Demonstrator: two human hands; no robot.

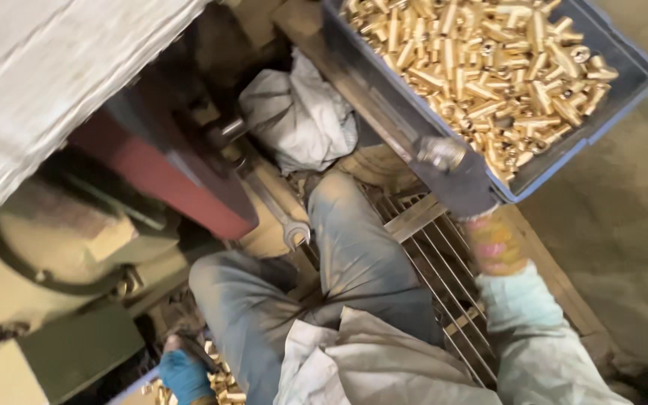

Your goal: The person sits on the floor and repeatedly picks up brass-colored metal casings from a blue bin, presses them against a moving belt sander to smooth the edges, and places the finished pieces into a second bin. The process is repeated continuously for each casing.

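Holding entry: a blue-grey plastic crate (618, 88), heaped with short brass cylindrical parts (489, 67), is gripped at its near corner by the right hand (455, 176) in a dark glove, closed over the rim; the crate is tilted, at upper right, above a metal floor grating (444, 247). The left hand (185, 373), in a blue glove, is closed on a dark tool-like object, not identifiable, beside a small pile of brass parts (223, 382) at lower left. Judged: most stock is yet in the crate.
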